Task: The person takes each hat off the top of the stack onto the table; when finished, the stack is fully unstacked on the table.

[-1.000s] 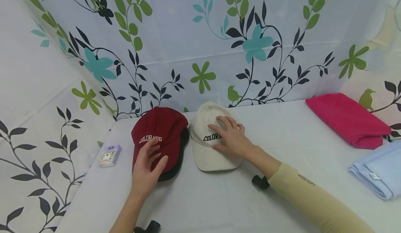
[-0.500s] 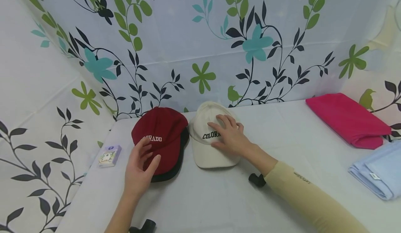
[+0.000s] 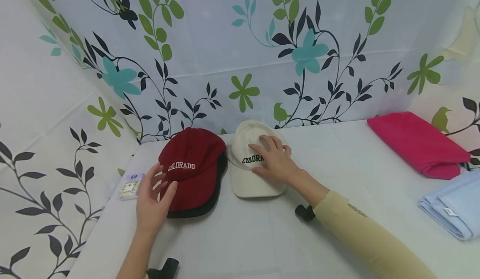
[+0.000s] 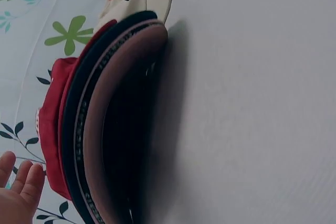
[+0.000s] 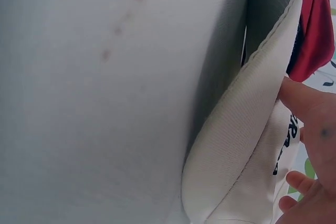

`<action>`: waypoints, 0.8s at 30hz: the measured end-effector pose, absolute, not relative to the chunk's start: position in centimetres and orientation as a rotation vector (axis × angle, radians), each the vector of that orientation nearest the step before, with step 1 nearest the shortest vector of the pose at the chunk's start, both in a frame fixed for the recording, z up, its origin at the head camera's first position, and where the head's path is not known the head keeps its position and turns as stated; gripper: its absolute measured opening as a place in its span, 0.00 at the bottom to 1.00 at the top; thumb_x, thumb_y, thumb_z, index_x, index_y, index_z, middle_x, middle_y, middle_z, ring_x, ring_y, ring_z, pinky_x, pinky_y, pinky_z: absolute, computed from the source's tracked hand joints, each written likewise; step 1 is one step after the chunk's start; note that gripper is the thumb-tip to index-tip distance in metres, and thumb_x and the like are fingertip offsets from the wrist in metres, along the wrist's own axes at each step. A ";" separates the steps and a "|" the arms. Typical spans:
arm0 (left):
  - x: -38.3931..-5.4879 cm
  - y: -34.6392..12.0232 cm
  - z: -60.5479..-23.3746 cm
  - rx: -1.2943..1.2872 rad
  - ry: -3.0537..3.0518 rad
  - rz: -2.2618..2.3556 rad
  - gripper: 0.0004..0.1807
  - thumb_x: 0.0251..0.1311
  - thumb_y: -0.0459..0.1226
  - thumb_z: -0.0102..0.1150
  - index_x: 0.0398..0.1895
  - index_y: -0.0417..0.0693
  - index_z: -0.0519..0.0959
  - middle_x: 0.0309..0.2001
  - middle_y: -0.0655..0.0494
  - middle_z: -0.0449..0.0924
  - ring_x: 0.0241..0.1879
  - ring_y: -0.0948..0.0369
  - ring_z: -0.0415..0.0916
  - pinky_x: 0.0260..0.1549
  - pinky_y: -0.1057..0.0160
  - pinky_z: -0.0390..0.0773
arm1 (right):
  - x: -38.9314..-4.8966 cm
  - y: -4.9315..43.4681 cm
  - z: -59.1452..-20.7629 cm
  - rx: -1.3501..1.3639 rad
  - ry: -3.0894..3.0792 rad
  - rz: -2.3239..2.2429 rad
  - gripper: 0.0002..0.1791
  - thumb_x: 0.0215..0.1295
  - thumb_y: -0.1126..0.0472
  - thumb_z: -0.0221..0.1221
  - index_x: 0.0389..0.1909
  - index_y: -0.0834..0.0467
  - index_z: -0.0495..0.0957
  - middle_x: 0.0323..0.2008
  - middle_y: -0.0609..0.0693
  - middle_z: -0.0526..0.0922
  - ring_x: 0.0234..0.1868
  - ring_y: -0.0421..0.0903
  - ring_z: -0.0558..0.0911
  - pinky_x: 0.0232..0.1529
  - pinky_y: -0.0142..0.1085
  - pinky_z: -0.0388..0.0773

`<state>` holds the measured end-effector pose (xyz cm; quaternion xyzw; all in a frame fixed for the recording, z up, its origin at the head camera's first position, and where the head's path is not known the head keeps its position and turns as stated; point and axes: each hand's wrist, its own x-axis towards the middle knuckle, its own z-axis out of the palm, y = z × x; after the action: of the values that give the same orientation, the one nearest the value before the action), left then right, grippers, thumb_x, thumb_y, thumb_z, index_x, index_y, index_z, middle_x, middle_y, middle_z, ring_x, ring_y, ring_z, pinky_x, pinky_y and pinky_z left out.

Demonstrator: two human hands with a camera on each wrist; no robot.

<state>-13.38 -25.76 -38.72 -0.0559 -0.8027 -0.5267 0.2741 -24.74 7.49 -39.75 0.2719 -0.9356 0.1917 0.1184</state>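
Note:
A red baseball cap (image 3: 196,191) lettered COLORADO lies on the white table, with a dark brim under its own. In the left wrist view more brims, dark and brownish (image 4: 97,114), nest beneath the red one. My left hand (image 3: 151,206) is at the cap's left side, fingers spread and loosely bent, holding nothing; whether it touches the cap cannot be told. Just right of the red cap sits a cream baseball cap (image 3: 255,185). My right hand (image 3: 275,162) rests on its crown with spread fingers, the thumb touching near the brim (image 5: 236,129) and part of the lettering covered.
A small purple-and-white packet (image 3: 130,186) lies left of the red cap, partly behind my left hand. Folded pink cloth (image 3: 416,143) and folded light blue cloth (image 3: 451,206) are at the right. A leaf-patterned curtain (image 3: 210,54) hangs behind the table.
My left hand has moved left from in front of the red cap to its side, uncovering the lettering. The cream cap has shifted slightly back with my right hand on it.

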 end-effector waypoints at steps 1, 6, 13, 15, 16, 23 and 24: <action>-13.4 -25.9 -38.7 -0.129 -2.167 -1.414 0.35 0.62 0.25 0.62 0.73 0.41 0.64 0.66 0.46 0.69 0.60 0.54 0.69 0.53 0.77 0.71 | -24.8 7.5 -39.7 0.794 -2.740 0.565 0.38 0.63 0.44 0.68 0.72 0.47 0.69 0.72 0.59 0.57 0.71 0.63 0.53 0.55 0.68 0.62; -13.3 -26.6 -38.7 -0.025 -2.235 -1.401 0.34 0.66 0.31 0.62 0.75 0.47 0.63 0.68 0.47 0.68 0.61 0.53 0.70 0.53 0.77 0.71 | -25.2 7.4 -39.7 0.785 -2.749 0.578 0.37 0.64 0.45 0.67 0.72 0.47 0.69 0.72 0.59 0.57 0.71 0.62 0.52 0.55 0.68 0.62; -13.6 -27.4 -39.2 0.045 -2.302 -1.367 0.36 0.67 0.35 0.63 0.76 0.50 0.62 0.70 0.50 0.67 0.62 0.52 0.68 0.55 0.76 0.71 | -25.5 7.1 -39.9 0.772 -2.744 0.595 0.37 0.63 0.46 0.68 0.72 0.47 0.70 0.71 0.59 0.58 0.71 0.62 0.53 0.54 0.67 0.62; -13.6 -27.6 -39.2 0.065 -2.330 -1.353 0.36 0.67 0.36 0.63 0.76 0.50 0.62 0.70 0.50 0.66 0.63 0.51 0.67 0.57 0.72 0.71 | -25.6 7.1 -39.9 0.774 -2.745 0.597 0.37 0.63 0.45 0.68 0.72 0.47 0.69 0.71 0.59 0.58 0.71 0.62 0.53 0.54 0.67 0.62; -13.6 -27.7 -39.2 0.079 -2.353 -1.346 0.36 0.67 0.37 0.64 0.77 0.50 0.61 0.70 0.49 0.66 0.64 0.50 0.67 0.59 0.68 0.71 | -25.7 7.1 -39.9 0.775 -2.745 0.598 0.37 0.63 0.45 0.68 0.72 0.47 0.69 0.71 0.59 0.58 0.71 0.62 0.53 0.55 0.67 0.62; -13.8 -28.5 -39.4 0.151 -2.496 -1.352 0.39 0.68 0.42 0.63 0.78 0.46 0.57 0.71 0.41 0.62 0.67 0.44 0.63 0.65 0.42 0.66 | -25.7 7.1 -39.8 0.771 -2.747 0.599 0.37 0.62 0.45 0.68 0.72 0.47 0.69 0.71 0.58 0.58 0.71 0.62 0.53 0.54 0.66 0.62; -13.8 -28.6 -39.5 0.156 -2.504 -1.353 0.39 0.68 0.42 0.63 0.78 0.45 0.57 0.72 0.41 0.62 0.67 0.44 0.63 0.65 0.42 0.66 | -25.7 7.0 -39.8 0.770 -2.748 0.598 0.37 0.62 0.44 0.68 0.72 0.47 0.69 0.71 0.59 0.58 0.71 0.62 0.53 0.54 0.66 0.62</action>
<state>-13.82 -28.59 -39.53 0.0541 -0.8691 -0.4697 0.1452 -25.69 7.05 -39.77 0.2623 -0.9365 0.2038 0.1125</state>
